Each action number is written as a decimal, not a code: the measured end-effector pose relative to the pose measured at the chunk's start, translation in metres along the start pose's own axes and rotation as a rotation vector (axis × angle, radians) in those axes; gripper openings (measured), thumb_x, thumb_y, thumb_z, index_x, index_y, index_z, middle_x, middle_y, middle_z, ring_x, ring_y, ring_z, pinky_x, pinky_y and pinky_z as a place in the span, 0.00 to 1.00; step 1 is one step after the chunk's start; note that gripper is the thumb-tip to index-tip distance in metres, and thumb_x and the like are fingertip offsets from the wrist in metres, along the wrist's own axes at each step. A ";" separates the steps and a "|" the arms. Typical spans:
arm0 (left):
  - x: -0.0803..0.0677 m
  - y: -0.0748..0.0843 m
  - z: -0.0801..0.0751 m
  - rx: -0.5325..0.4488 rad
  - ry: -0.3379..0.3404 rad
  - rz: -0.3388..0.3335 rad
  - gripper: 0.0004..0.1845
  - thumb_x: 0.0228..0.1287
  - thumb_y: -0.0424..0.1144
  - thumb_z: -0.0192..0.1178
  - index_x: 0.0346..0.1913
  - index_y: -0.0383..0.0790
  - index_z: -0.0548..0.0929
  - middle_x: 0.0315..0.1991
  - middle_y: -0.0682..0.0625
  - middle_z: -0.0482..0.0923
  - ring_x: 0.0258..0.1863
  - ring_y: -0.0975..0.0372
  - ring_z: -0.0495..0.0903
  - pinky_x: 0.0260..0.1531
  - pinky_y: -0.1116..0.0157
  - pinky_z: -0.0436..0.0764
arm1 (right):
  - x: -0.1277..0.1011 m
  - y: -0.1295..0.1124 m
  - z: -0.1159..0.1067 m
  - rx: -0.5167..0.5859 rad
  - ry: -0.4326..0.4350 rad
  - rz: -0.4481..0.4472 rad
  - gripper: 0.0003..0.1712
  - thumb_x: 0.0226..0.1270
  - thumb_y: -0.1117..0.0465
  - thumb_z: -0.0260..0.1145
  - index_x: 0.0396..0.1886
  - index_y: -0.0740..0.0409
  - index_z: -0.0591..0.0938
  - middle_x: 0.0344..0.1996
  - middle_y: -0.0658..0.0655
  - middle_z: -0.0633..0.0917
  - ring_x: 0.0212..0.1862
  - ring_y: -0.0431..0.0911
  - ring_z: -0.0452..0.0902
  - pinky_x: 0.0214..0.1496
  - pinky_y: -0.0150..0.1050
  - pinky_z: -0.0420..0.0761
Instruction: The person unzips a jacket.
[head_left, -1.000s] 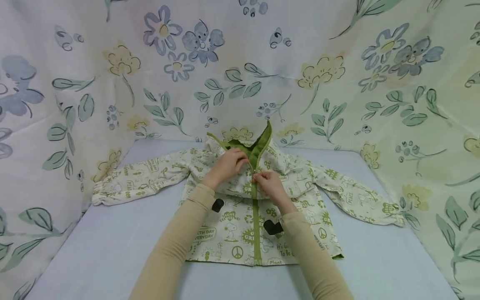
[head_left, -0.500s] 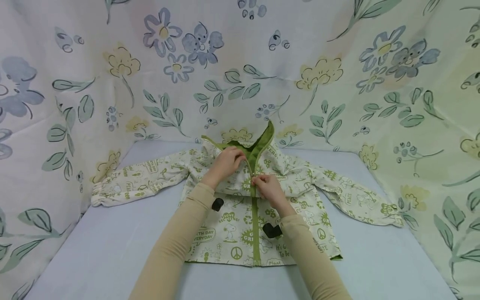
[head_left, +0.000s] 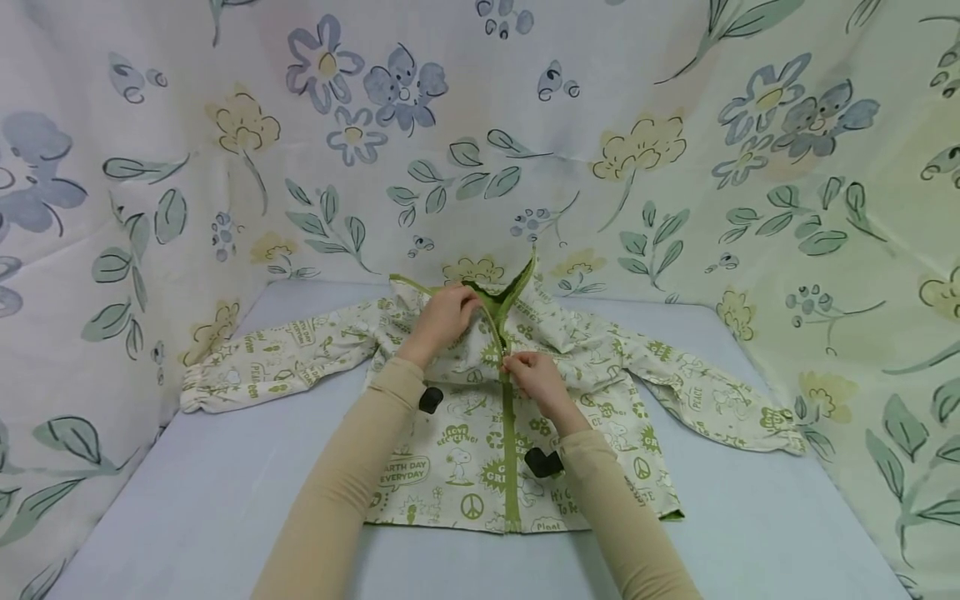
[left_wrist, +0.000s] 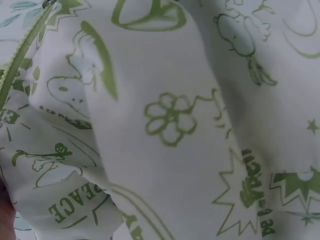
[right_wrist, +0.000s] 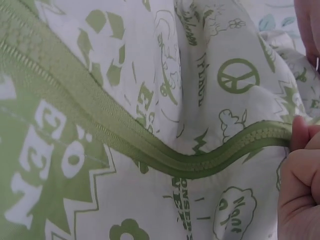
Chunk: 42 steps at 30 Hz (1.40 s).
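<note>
A white child's jacket [head_left: 465, 467] with green cartoon prints lies front up, its sleeves spread wide. Its green zipper [head_left: 512, 450] is joined from the hem to the chest; above that the collar [head_left: 517, 287] gapes and shows a green lining. My left hand [head_left: 441, 318] pinches the zipper edge on the collar's left side. Where the two sides meet, my right hand [head_left: 536, 379] pinches the zipper, and its fingers hide the slider. The right wrist view shows closed teeth running up to the right hand [right_wrist: 302, 185]. Only a sliver of the left hand [left_wrist: 6, 215] appears in the left wrist view.
The jacket rests on a pale table [head_left: 225, 500]. Floral fabric [head_left: 480, 142] hangs behind and at both sides. One sleeve [head_left: 285, 358] stretches left and the other [head_left: 712, 400] right. A black wrist camera [head_left: 543, 461] sits by the right wrist.
My left hand has moved slightly left and up, drawing the left collar edge outward. The right collar tip has dipped a little. My right hand has shifted slightly left, still at the zipper.
</note>
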<state>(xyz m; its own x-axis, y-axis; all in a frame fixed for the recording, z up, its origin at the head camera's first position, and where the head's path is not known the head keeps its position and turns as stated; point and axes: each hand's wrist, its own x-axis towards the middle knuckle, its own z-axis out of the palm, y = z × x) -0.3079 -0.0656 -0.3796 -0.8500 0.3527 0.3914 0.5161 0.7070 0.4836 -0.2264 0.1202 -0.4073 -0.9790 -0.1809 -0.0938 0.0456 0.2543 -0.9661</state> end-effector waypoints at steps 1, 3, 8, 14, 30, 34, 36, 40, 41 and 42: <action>0.001 0.000 -0.001 -0.002 0.005 0.000 0.10 0.70 0.41 0.52 0.43 0.41 0.82 0.38 0.50 0.75 0.35 0.61 0.74 0.35 0.65 0.74 | -0.001 -0.001 0.000 0.002 -0.008 0.004 0.18 0.73 0.61 0.52 0.42 0.75 0.79 0.07 0.49 0.63 0.09 0.38 0.52 0.15 0.35 0.61; 0.002 0.000 -0.002 -0.009 0.020 0.001 0.10 0.70 0.40 0.52 0.42 0.40 0.81 0.37 0.49 0.74 0.31 0.61 0.72 0.32 0.65 0.74 | 0.005 0.008 -0.001 0.005 -0.006 0.009 0.18 0.72 0.60 0.53 0.42 0.75 0.80 0.07 0.49 0.63 0.09 0.38 0.52 0.15 0.36 0.60; 0.005 0.001 -0.006 -0.045 0.056 -0.001 0.09 0.70 0.38 0.52 0.42 0.37 0.82 0.36 0.48 0.74 0.33 0.59 0.72 0.35 0.63 0.74 | 0.015 0.023 -0.002 0.005 0.019 0.012 0.19 0.72 0.58 0.54 0.40 0.74 0.80 0.06 0.48 0.62 0.09 0.40 0.51 0.16 0.39 0.59; 0.006 0.000 -0.007 -0.084 0.085 -0.022 0.10 0.70 0.37 0.53 0.41 0.36 0.82 0.37 0.48 0.75 0.33 0.59 0.72 0.35 0.63 0.74 | 0.015 0.027 -0.001 -0.020 0.044 0.003 0.18 0.71 0.58 0.55 0.39 0.72 0.81 0.06 0.49 0.63 0.10 0.41 0.53 0.17 0.42 0.61; 0.004 -0.007 -0.005 -0.156 0.150 -0.054 0.10 0.70 0.38 0.52 0.40 0.37 0.82 0.37 0.47 0.75 0.32 0.59 0.73 0.33 0.64 0.75 | 0.013 0.036 -0.005 -0.059 -0.008 0.044 0.18 0.71 0.58 0.56 0.40 0.71 0.82 0.06 0.49 0.62 0.10 0.40 0.49 0.14 0.34 0.58; 0.004 -0.008 -0.004 -0.148 0.151 -0.059 0.10 0.70 0.39 0.52 0.41 0.37 0.82 0.37 0.47 0.74 0.32 0.59 0.73 0.33 0.64 0.74 | 0.013 0.037 -0.007 -0.075 -0.033 0.064 0.17 0.70 0.59 0.56 0.38 0.71 0.82 0.06 0.49 0.62 0.09 0.40 0.49 0.14 0.34 0.57; 0.004 -0.008 -0.004 -0.144 0.153 -0.062 0.10 0.70 0.39 0.52 0.41 0.37 0.81 0.37 0.47 0.74 0.32 0.59 0.72 0.33 0.64 0.74 | 0.012 0.037 -0.008 -0.077 -0.050 0.067 0.17 0.70 0.60 0.56 0.38 0.72 0.82 0.06 0.49 0.62 0.10 0.40 0.48 0.14 0.34 0.56; 0.004 -0.009 -0.005 -0.148 0.161 -0.067 0.10 0.70 0.39 0.52 0.40 0.37 0.81 0.36 0.48 0.73 0.32 0.58 0.71 0.32 0.63 0.73 | 0.011 0.039 -0.010 -0.077 -0.078 0.070 0.17 0.70 0.60 0.56 0.36 0.72 0.82 0.06 0.50 0.63 0.10 0.40 0.47 0.13 0.34 0.55; 0.004 -0.009 -0.005 -0.153 0.163 -0.069 0.10 0.70 0.39 0.52 0.40 0.37 0.81 0.36 0.48 0.73 0.32 0.58 0.71 0.32 0.63 0.73 | 0.011 0.039 -0.010 -0.080 -0.088 0.068 0.17 0.70 0.61 0.55 0.35 0.73 0.82 0.08 0.49 0.66 0.10 0.40 0.48 0.14 0.34 0.55; 0.005 -0.009 -0.005 -0.156 0.168 -0.070 0.10 0.70 0.38 0.52 0.40 0.37 0.82 0.36 0.48 0.73 0.32 0.58 0.71 0.31 0.63 0.73 | 0.011 0.039 -0.010 -0.085 -0.091 0.068 0.17 0.70 0.61 0.55 0.35 0.73 0.81 0.08 0.50 0.66 0.10 0.40 0.48 0.14 0.34 0.55</action>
<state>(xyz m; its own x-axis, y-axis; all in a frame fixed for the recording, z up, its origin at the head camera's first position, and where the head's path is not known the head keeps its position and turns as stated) -0.3159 -0.0730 -0.3782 -0.8614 0.1905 0.4709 0.4779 0.6182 0.6241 -0.2375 0.1376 -0.4437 -0.9519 -0.2450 -0.1840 0.0908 0.3479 -0.9331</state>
